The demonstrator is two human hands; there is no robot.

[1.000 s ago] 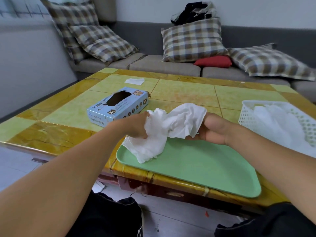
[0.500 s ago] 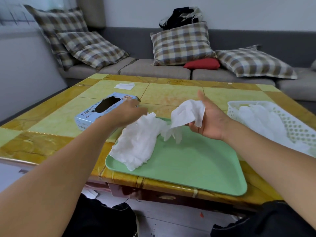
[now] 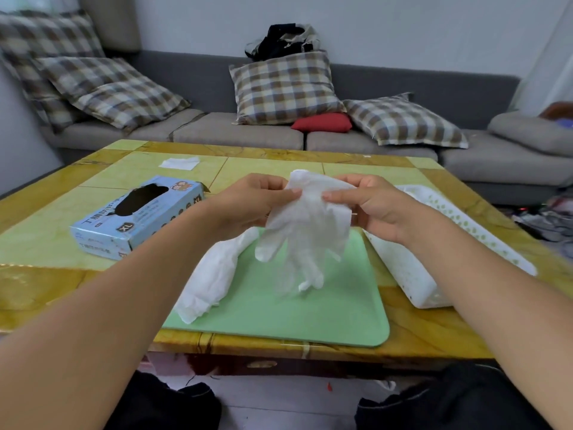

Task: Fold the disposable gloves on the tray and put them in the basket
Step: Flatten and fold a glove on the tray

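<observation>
Both hands were raised above the far edge of the tray [image 3: 341, 321], holding one disposable glove [image 3: 307, 231] by its cuff. The left hand [image 3: 251, 203] pinched the cuff's left side between thumb and curled fingers; the right hand [image 3: 369, 203] pinched its right side in like manner. The glove hung open between them, its finger end dangling down, clear of the tray surface and blurred at the tips.

A second heap of gloves [image 3: 214, 274] lay along the tray's left edge, its near end spilling over the rim onto the table [image 3: 46, 237]. The white basket [image 3: 459, 225] stood just beside the tray's right edge, tipped toward the tray; how much it held could not be confirmed, the right forearm covering much of it. A blue glove box [image 3: 136, 215] sat on the table near the tray's far left corner.

Assessment: folding had not begun on the held glove. Risks noted:
- The thin film may cling or crumple when laid down, giving an uneven fold.
- A light two-point pinch could slip, dropping the glove off the tray.
- The overhanging heap could be swept to the floor by the left forearm.
- The tilted basket might shed a loosely folded glove.
</observation>
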